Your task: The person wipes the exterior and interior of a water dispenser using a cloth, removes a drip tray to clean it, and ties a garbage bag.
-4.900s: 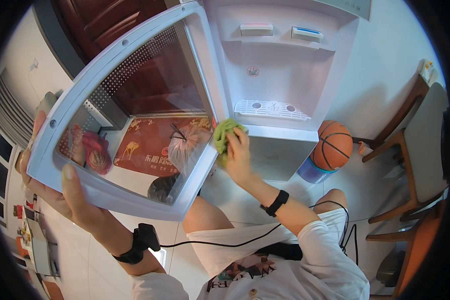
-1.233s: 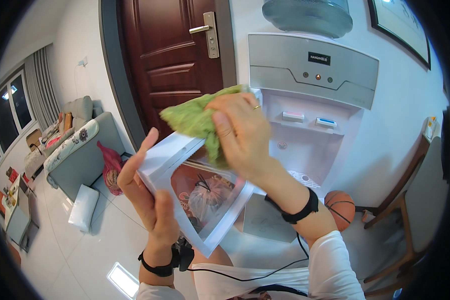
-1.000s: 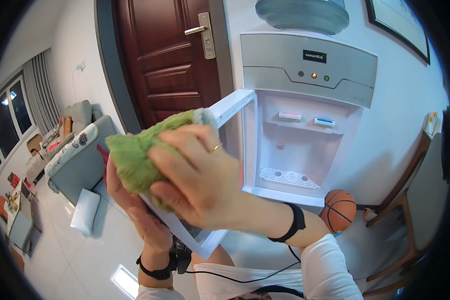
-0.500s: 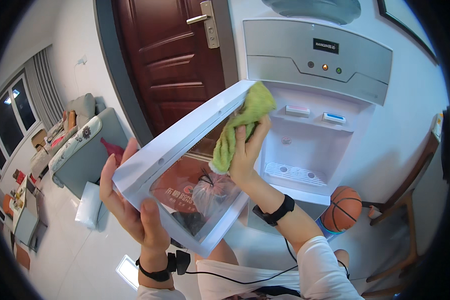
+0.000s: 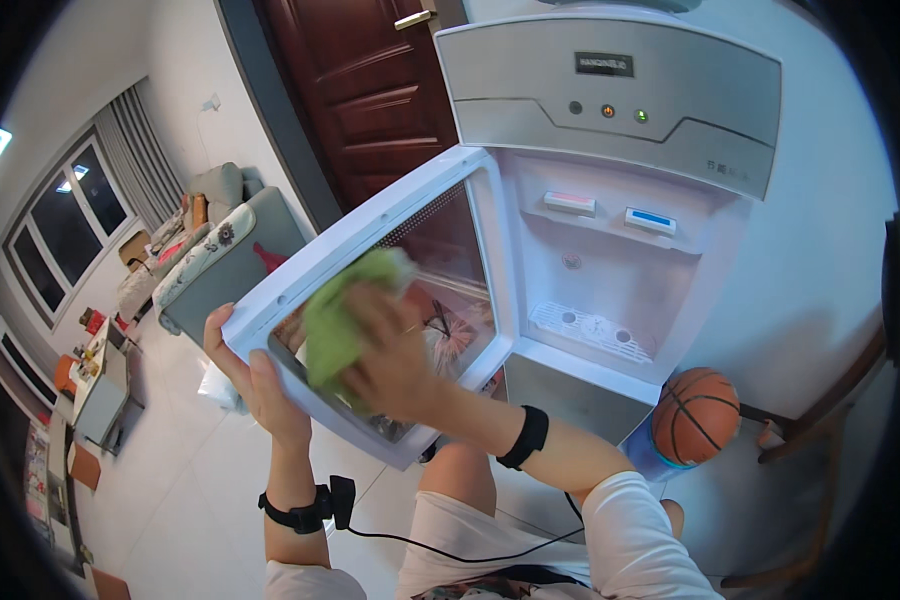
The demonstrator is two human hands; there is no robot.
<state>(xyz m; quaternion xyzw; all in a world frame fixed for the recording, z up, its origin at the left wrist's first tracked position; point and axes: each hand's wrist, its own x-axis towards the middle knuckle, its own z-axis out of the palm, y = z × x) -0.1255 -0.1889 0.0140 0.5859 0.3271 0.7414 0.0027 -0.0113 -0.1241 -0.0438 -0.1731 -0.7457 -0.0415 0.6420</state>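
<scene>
The water dispenser (image 5: pixel 610 90) stands upright in front of me, and its white-framed door (image 5: pixel 360 222) with a see-through pane is swung out to the left. My left hand (image 5: pixel 260 385) grips the door's outer lower-left corner, thumb on the inner face and fingers round the edge. Smeared by motion, my right hand (image 5: pixel 395 350) presses a green cloth (image 5: pixel 332 330) against the left part of the pane's inner side. Part of the pane is hidden behind the cloth and hand. Inside the dispenser, a pink-marked lever (image 5: pixel 570 204) and a blue-marked lever (image 5: pixel 651 220) sit above a slotted drip tray (image 5: pixel 590 333).
A basketball (image 5: pixel 696 418) rests on a blue container at the dispenser's right foot. Behind it is a wooden chair (image 5: pixel 820 400). A brown door (image 5: pixel 370 100) is beyond the dispenser; a grey sofa (image 5: pixel 235 255) stands farther left. A black cable (image 5: pixel 430 548) runs between my wrists.
My right hand has moved the cloth left and down, from the pane's hinge-side upper corner to its outer part. The left hand keeps its hold on the door edge. The view has shifted.
</scene>
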